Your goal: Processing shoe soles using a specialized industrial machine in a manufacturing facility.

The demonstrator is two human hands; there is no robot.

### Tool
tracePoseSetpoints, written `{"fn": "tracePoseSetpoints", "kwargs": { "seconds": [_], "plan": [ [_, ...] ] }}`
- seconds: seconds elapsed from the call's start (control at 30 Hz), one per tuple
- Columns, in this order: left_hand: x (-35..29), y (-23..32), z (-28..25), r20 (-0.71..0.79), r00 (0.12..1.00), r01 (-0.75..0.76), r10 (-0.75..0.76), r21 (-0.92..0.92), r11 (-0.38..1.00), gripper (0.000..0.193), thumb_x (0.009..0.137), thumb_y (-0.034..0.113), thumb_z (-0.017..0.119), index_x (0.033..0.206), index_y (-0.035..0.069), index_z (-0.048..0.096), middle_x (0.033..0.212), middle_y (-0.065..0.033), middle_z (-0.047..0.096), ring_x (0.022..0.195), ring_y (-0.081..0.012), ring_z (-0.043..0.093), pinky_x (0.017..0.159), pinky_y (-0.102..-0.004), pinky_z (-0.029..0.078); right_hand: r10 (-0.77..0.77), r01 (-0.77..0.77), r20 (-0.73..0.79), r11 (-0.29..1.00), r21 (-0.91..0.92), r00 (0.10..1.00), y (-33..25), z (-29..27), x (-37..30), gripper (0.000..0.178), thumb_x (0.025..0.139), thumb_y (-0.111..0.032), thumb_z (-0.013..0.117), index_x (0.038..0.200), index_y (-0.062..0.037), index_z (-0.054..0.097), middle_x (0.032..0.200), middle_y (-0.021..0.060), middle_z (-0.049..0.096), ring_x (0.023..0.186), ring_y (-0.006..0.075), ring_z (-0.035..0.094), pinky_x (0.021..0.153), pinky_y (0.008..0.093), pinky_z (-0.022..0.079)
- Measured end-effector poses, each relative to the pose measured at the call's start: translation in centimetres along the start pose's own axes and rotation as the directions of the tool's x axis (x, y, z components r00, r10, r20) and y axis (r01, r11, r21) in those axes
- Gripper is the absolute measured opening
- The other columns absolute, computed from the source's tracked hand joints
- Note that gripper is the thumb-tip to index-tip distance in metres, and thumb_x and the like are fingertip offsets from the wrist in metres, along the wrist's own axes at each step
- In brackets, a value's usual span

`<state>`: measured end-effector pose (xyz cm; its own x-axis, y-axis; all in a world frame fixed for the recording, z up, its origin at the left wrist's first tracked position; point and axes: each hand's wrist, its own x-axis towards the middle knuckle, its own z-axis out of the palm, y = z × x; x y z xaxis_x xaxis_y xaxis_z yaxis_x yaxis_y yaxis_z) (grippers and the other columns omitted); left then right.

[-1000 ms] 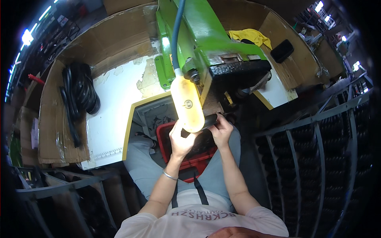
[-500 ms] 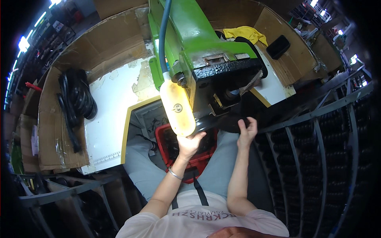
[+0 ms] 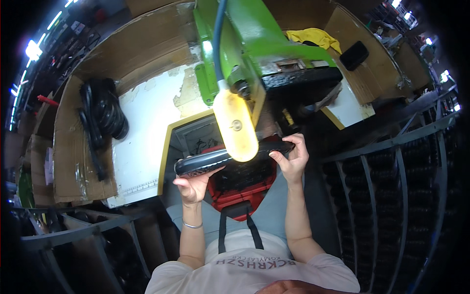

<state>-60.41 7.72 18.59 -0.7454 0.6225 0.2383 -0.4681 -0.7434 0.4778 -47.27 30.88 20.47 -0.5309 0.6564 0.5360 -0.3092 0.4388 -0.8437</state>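
A black ring-shaped steering wheel cover [image 3: 203,163], shiny with a textured lower edge, is held nearly edge-on between my two hands, below the green machine. My left hand [image 3: 193,187] grips its left end from below, thumb out to the side. At the other end, my right hand [image 3: 293,159] pinches the cover between thumb and fingers. A lit yellow lamp [image 3: 236,125] on a grey cable hangs in front and hides the middle of the cover. Behind the lamp stands the green machine [image 3: 289,51] with its black head [image 3: 301,81].
A red container [image 3: 237,200] sits between my legs. Black coiled pieces [image 3: 105,110] lie on the white tabletop [image 3: 147,122], which has cardboard walls [image 3: 139,44]. A yellow cloth [image 3: 316,38] and a black phone-like object [image 3: 354,55] are at right. Metal racks [image 3: 401,152] flank me.
The cover has come out from under the machine head toward me and to the left. My left hand has shifted left along with it; my right hand now pinches its right end.
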Motion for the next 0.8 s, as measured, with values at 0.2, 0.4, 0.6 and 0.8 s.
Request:
{"fn": "tracePoseSetpoints", "kwargs": {
  "seconds": [0.2, 0.4, 0.6, 0.8],
  "plan": [
    [-1.5, 0.1, 2.2, 0.012, 0.995, -0.077, 0.097, 0.708, 0.702, 0.051, 0.074, 0.035, 0.079, 0.104, 0.001, 0.057, 0.103, -0.0069, 0.059, 0.093, -0.0245, 0.061, 0.083, -0.0373, 0.051, 0.601, -0.544, 0.115, 0.605, 0.582, 0.791, 2.4, 2.4, -4.1, 0.053, 0.088, -0.019, 0.068, 0.131, -0.0010, 0.043, 0.124, 0.0114, 0.050, 0.114, 0.0236, 0.051, 0.096, 0.0354, 0.043],
    [-0.4, -3.4, 4.8, 0.305, 0.946, -0.277, -0.108, 0.935, 0.221, 0.053, 0.055, 0.026, 0.089, 0.095, 0.001, 0.064, 0.096, -0.0112, 0.067, 0.093, -0.0278, 0.064, 0.082, -0.0373, 0.052, 0.809, -0.767, 0.438, 0.026, 0.641, 0.393, 0.0, 2.8, -5.6, 0.081, 0.081, -0.003, 0.060, 0.149, -0.0008, 0.017, 0.121, 0.0160, 0.055, 0.101, 0.0220, 0.060, 0.090, 0.0339, 0.049],
    [0.4, -4.5, 4.4, 0.376, 0.914, -0.287, -0.154, 0.865, 0.411, 0.035, 0.062, 0.014, 0.085, 0.090, 0.001, 0.068, 0.093, -0.0100, 0.071, 0.098, -0.0284, 0.063, 0.083, -0.0378, 0.051, 0.776, -0.826, 0.418, 0.224, 0.518, 0.473, -0.4, 0.5, -4.6, 0.091, 0.069, 0.006, 0.053, 0.150, 0.0034, 0.012, 0.130, 0.0172, 0.050, 0.109, 0.0184, 0.056, 0.092, 0.0273, 0.046],
    [-0.6, -6.3, 3.7, -0.048, 0.992, 0.115, -0.114, 0.695, 0.709, 0.009, 0.090, -0.001, 0.058, 0.085, -0.005, 0.064, 0.085, -0.0178, 0.069, 0.083, -0.0212, 0.068, 0.078, -0.0313, 0.054, 0.745, -0.814, 0.365, 0.407, 0.414, 0.559, -1.8, -0.6, -4.0, 0.090, 0.069, 0.006, 0.051, 0.150, 0.0024, 0.013, 0.138, 0.0158, 0.043, 0.116, 0.0168, 0.050, 0.093, 0.0242, 0.043]
  ]
}}
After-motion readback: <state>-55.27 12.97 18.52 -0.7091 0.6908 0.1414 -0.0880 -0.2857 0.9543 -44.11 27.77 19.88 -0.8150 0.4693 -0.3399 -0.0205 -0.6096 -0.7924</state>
